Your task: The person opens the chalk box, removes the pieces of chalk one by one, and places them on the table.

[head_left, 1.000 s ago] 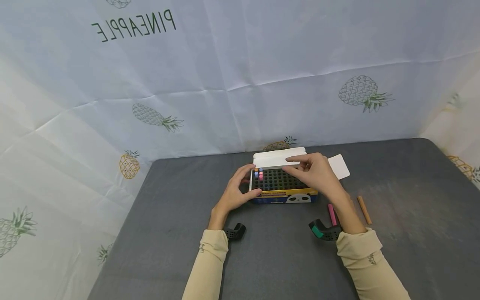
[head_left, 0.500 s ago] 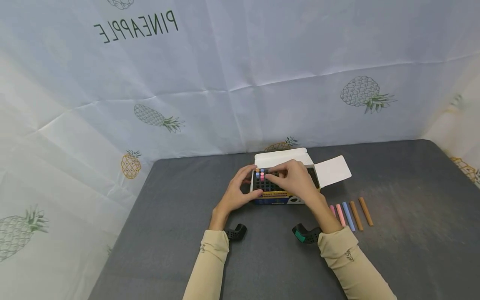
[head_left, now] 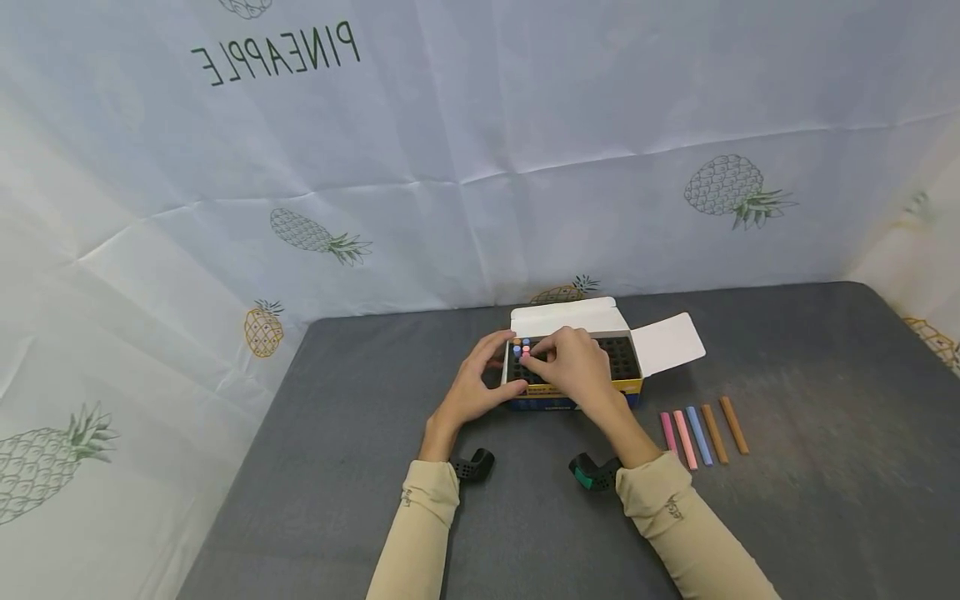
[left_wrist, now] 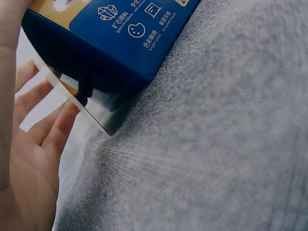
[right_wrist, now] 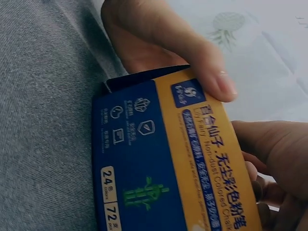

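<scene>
A blue-and-yellow chalk box (head_left: pixel 543 403) stands on the table, its white lid flap (head_left: pixel 570 316) laid back and its black holed insert (head_left: pixel 624 357) showing. My left hand (head_left: pixel 471 380) grips the box's left end, thumb at the front edge and fingers around the far side. In the left wrist view, the fingers (left_wrist: pixel 60 126) touch a white side flap. My right hand (head_left: pixel 579 367) is over the left part of the insert, thumb and index fingertips pinching a pink chalk stick (head_left: pixel 527 354). Blue chalk (head_left: pixel 517 350) and orange chalk (head_left: pixel 517 342) stand close by in their holes.
Right of the box, several chalk sticks lie in a row on the grey table (head_left: pixel 345 467): magenta chalk (head_left: pixel 667 432), pink, blue and brown chalk (head_left: pixel 734 425). A white side flap (head_left: pixel 667 343) sticks out right. Behind hangs a pineapple-print cloth (head_left: pixel 480 167).
My right hand has moved left across the insert to the pink chalk, and its fingers have come together. The row of sticks on the table has come into view. My left hand keeps its place.
</scene>
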`<action>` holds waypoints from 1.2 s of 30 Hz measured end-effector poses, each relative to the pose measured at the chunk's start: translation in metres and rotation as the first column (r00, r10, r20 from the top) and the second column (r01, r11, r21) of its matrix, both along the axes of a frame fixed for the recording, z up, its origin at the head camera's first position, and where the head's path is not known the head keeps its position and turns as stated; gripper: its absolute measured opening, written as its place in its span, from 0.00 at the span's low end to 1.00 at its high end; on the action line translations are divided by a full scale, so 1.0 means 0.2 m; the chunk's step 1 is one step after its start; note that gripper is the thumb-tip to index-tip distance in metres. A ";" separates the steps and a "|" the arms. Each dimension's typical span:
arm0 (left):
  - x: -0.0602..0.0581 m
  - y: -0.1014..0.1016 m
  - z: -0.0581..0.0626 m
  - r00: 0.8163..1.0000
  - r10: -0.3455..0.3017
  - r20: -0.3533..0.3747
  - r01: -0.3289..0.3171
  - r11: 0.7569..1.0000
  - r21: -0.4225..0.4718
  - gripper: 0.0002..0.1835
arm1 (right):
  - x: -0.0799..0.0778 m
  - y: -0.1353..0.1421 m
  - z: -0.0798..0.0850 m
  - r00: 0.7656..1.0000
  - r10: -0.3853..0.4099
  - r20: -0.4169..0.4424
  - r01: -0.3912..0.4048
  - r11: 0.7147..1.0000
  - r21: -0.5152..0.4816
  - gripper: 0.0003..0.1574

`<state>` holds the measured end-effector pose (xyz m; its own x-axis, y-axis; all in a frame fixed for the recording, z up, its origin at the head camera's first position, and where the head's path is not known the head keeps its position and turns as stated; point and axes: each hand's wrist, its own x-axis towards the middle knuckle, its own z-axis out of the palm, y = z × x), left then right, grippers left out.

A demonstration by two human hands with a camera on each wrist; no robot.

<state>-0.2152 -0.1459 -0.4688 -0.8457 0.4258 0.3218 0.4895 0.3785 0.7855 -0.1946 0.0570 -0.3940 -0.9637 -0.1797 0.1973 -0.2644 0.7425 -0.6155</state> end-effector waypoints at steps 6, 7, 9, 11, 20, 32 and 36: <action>0.00 0.00 0.00 1.000 -0.002 -0.006 0.002 1.000 0.000 0.53 | 0.00 -0.03 -0.01 0.999 -0.007 -0.039 0.005 1.000 -0.026 0.08; 0.00 0.00 0.00 1.000 -0.003 -0.006 0.003 1.000 0.000 0.53 | 0.00 -0.03 -0.01 0.999 -0.008 -0.050 0.007 0.999 -0.032 0.07; 0.00 0.00 0.00 1.000 -0.007 -0.008 0.007 1.000 0.003 0.52 | 0.01 -0.04 -0.01 0.997 -0.017 -0.075 0.014 0.999 -0.048 0.07; 0.00 0.00 0.00 1.000 -0.007 -0.011 0.008 1.000 0.003 0.52 | 0.01 -0.04 0.00 0.993 -0.033 -0.114 0.025 0.997 -0.076 0.08; 0.00 0.00 0.00 1.000 0.008 0.007 -0.008 1.000 -0.006 0.55 | 0.00 -0.04 0.01 0.975 -0.057 -0.216 0.013 0.980 -0.198 0.11; 0.00 0.01 0.01 1.000 0.010 0.010 -0.010 1.000 0.004 0.54 | -0.01 -0.01 0.03 0.969 -0.002 -0.249 -0.066 0.961 -0.267 0.11; 0.00 0.00 0.01 1.000 0.007 0.008 -0.007 1.000 0.012 0.52 | 0.00 0.00 0.05 0.969 0.006 -0.246 -0.088 0.942 -0.323 0.11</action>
<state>-0.2144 -0.1451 -0.4673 -0.8515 0.4158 0.3196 0.4801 0.3728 0.7941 -0.1942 0.0572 -0.3833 -0.8730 -0.1095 0.4753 -0.4630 0.4921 -0.7372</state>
